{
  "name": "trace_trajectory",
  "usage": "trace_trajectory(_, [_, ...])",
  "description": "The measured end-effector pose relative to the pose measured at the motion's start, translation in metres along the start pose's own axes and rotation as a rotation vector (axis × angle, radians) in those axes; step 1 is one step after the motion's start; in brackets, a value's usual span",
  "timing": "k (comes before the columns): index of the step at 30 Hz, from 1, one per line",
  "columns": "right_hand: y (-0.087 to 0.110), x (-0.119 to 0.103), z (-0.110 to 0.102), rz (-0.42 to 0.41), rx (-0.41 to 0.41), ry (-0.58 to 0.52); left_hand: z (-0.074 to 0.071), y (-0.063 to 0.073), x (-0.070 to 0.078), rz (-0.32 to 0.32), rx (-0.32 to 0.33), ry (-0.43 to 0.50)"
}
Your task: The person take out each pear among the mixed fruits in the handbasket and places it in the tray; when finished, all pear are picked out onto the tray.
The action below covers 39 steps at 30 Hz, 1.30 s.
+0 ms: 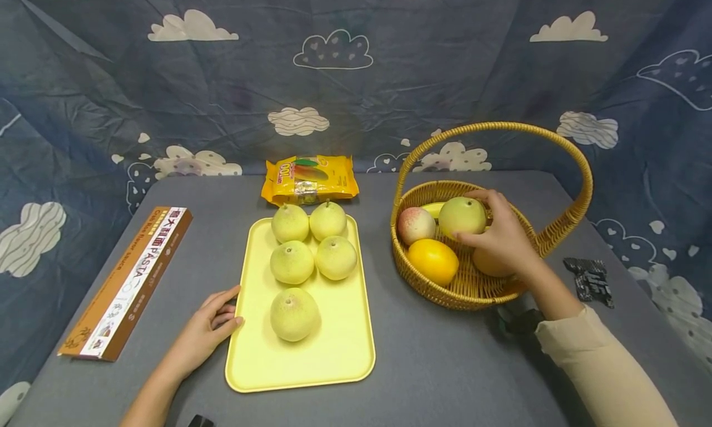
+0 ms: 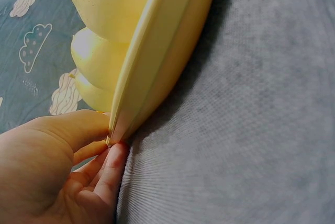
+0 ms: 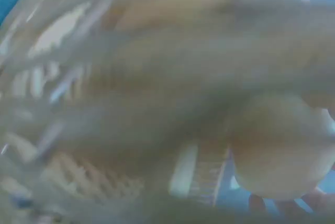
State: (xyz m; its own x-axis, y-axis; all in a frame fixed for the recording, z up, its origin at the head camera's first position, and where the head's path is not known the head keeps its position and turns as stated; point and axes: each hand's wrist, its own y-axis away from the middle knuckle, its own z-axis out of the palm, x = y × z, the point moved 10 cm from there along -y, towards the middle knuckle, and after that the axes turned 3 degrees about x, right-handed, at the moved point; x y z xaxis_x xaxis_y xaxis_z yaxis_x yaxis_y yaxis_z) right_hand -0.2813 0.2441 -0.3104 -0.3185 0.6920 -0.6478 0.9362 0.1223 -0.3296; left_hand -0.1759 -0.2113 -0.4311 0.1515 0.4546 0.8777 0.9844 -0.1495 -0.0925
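My left hand (image 1: 201,335) pinches the left edge of a pale yellow tray (image 1: 339,359); in the left wrist view the thumb (image 2: 86,127) lies over the rim and the fingertips (image 2: 116,158) under it. Several yellow-green pears (image 1: 295,314) stand on the tray, one nearer the front than the others. In the wicker basket (image 1: 408,279) at the right, my right hand (image 1: 503,235) grips another pear (image 1: 460,218) between thumb and fingers, above the other fruit. The right wrist view is heavily blurred, with a pale round pear (image 3: 280,166) at its lower right.
A peach (image 1: 417,225), a yellow lemon-shaped fruit (image 1: 434,261) and an orange-toned fruit (image 1: 489,263) partly behind the hand lie in the basket. Its tall handle (image 1: 495,126) arches overhead. Around stand a pasta box (image 1: 128,282), a yellow packet (image 1: 310,180) and a black wrapper (image 1: 592,282).
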Motion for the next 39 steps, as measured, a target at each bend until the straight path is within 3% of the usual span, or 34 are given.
trace_trajectory(4, [0.009,-0.036,-0.007,-0.084,0.044,-0.051,-0.001,0.000,0.001,0.010,0.010,0.000])
trace_trajectory(8, [0.022,-0.075,-0.001,-0.184,0.040,-0.113,-0.001,0.000,-0.001,-0.002,0.009,-0.001])
trace_trajectory(12, [0.037,-0.106,0.018,-0.266,-0.020,-0.181,-0.001,0.000,0.001,0.002,0.008,-0.005])
trace_trajectory(16, [0.050,-0.125,0.049,-0.298,-0.115,-0.265,-0.001,0.000,0.004,0.003,0.005,-0.002])
trace_trajectory(24, [0.075,-0.128,0.124,-0.240,-0.309,-0.289,0.000,0.000,0.002,-0.014,0.000,-0.002])
trace_trajectory(27, [0.081,-0.127,0.142,-0.219,-0.343,-0.287,0.000,0.000,0.002,-0.016,0.000,0.003])
trace_trajectory(32, [0.086,-0.117,0.164,-0.225,-0.345,-0.282,0.000,0.000,0.003,-0.013,0.003,-0.002])
trace_trajectory(39, [0.088,-0.119,0.174,-0.232,-0.351,-0.276,-0.001,0.001,0.001,-0.026,0.002,-0.008])
